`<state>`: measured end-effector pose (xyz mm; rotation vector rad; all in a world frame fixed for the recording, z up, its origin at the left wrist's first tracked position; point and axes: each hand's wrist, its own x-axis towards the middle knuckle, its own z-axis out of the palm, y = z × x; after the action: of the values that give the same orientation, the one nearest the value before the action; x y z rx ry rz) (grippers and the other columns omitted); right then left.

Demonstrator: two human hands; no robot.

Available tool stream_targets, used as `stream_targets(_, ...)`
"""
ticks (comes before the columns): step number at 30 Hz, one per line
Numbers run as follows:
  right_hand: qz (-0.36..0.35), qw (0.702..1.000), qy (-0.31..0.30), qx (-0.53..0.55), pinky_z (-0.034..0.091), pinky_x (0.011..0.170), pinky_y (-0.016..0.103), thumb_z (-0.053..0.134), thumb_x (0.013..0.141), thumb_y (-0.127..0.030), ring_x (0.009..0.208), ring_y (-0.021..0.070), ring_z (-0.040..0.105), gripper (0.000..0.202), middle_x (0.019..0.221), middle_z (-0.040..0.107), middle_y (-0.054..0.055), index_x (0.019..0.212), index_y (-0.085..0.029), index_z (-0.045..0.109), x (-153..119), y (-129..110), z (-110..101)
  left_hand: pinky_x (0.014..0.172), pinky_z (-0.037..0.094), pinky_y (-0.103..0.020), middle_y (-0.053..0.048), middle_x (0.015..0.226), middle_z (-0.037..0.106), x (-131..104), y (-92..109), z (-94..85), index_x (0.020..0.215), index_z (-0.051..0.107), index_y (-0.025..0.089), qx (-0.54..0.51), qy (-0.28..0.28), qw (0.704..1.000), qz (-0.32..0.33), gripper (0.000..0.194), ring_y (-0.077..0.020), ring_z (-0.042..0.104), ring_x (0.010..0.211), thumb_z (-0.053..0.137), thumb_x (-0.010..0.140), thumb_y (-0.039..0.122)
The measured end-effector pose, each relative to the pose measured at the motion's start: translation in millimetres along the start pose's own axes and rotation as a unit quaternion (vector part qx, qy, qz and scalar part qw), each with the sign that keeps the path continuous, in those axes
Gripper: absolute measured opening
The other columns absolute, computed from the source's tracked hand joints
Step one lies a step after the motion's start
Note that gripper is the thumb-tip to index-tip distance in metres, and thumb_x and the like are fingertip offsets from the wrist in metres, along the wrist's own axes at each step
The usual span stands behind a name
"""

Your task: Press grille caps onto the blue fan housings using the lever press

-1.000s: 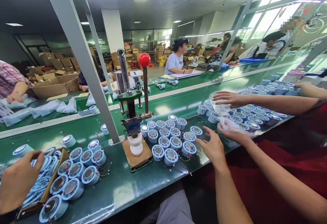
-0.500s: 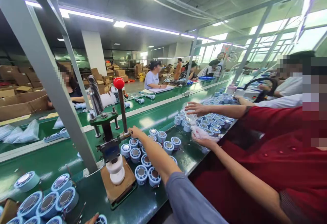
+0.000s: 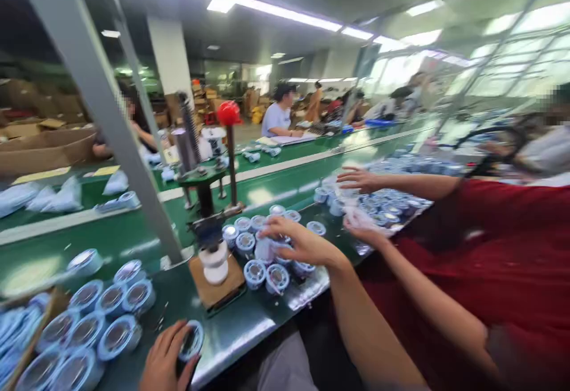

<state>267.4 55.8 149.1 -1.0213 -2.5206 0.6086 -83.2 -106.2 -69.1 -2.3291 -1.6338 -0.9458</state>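
My left hand (image 3: 165,355) is at the front edge of the bench, fingers and thumb closed round a light blue round housing (image 3: 192,341) with a dark middle. My right hand (image 3: 303,242) reaches over a group of similar housings right of the press. Its fingers and thumb close on a pale blue housing (image 3: 265,249), blurred and seemingly tilted. Between my hands stands a hand press (image 3: 208,233) with a red ball knob (image 3: 228,113) on its lever. White round blocks (image 3: 215,265) sit under the press on a brown base plate (image 3: 202,281).
More blue housings (image 3: 84,328) stand at the left beside a cardboard box (image 3: 42,337). A grey post (image 3: 111,117) rises behind the press. A green conveyor (image 3: 155,230) runs behind. On the right, a co-worker in a red sleeve (image 3: 445,319) handles a clear plastic bag (image 3: 351,201).
My right hand has let go of the press lever and moved right onto the housings. My left hand has come further into view with a housing. The lever stands upright; the view has shifted.
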Motion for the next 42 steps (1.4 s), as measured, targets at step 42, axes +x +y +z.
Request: stream_targets(42, 0.01, 0.951, 0.225, 0.213, 0.055, 0.103, 0.036, 0.058, 0.075, -0.01, 0.121, 0.0219, 0.064, 0.061, 0.132, 0.063, 0.01, 0.136, -0.019, 0.051, -22, -69, 267, 0.108, 0.045, -0.049, -0.01, 0.13, 0.06, 72, 57, -73.3, 0.156, 0.024, 0.023, -0.167, -0.218, 0.958, -0.086, 0.084, -0.0263, 0.052, 0.117, 0.057, 0.08, 0.011)
